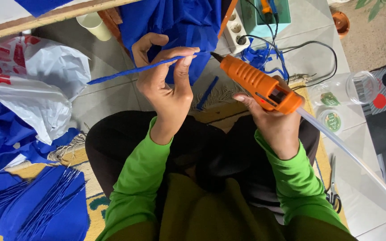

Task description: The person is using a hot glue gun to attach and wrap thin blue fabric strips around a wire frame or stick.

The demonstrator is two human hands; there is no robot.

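Note:
My left hand (164,80) pinches a thin rolled blue paper strip (130,71) that slants down to the left, fingers closed around its right end. My right hand (271,118) grips an orange hot glue gun (255,82) with a clear glue stick (345,149) sticking out behind it. The gun's dark nozzle points at the strip's end, just beside my left fingertips. Both arms wear green sleeves and rest above my dark-clad lap.
Blue paper sheets (175,18) hang ahead. Cut blue pieces (36,205) pile at lower left beside a white plastic bag (27,85). A power strip (235,29), black cable (318,44), clear cups (360,87), lids and scissors (333,187) lie at right.

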